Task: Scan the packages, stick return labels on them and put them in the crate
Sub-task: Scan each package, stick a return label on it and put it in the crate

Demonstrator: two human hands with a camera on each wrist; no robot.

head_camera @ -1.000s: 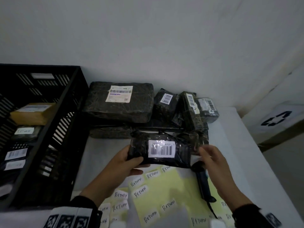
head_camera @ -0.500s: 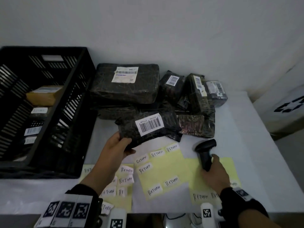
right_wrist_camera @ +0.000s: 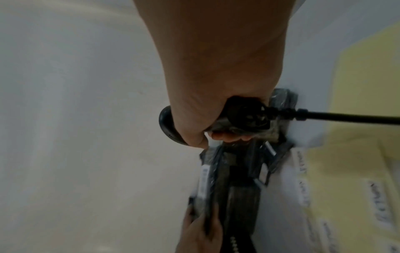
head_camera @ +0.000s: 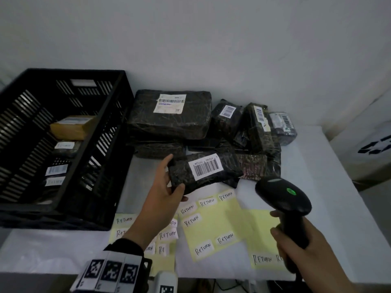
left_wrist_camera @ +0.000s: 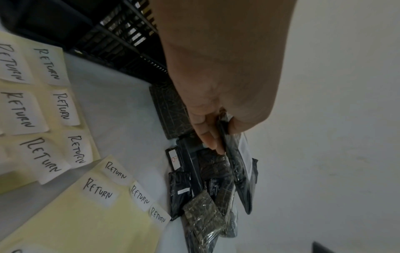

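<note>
The left hand (head_camera: 163, 188) grips a small black-wrapped package (head_camera: 203, 172) by its near end, barcode label (head_camera: 206, 167) facing up, lifted just above the white table (head_camera: 330, 182). The right hand (head_camera: 300, 248) is wrapped round the handle of a black barcode scanner (head_camera: 283, 199), its head raised just right of the package. Beneath both hands lie yellow sheets of RETURN labels (head_camera: 211, 229). Beyond the held package sits a pile of wrapped packages (head_camera: 171, 115); left of the left hand stands the black crate (head_camera: 110, 115), parcels inside.

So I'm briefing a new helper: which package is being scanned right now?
Right of the black crate, in front of the pile of dark parcels, the left hand holds a black package. Unlike the others it is lifted, barcode up, toward the scanner.
</note>
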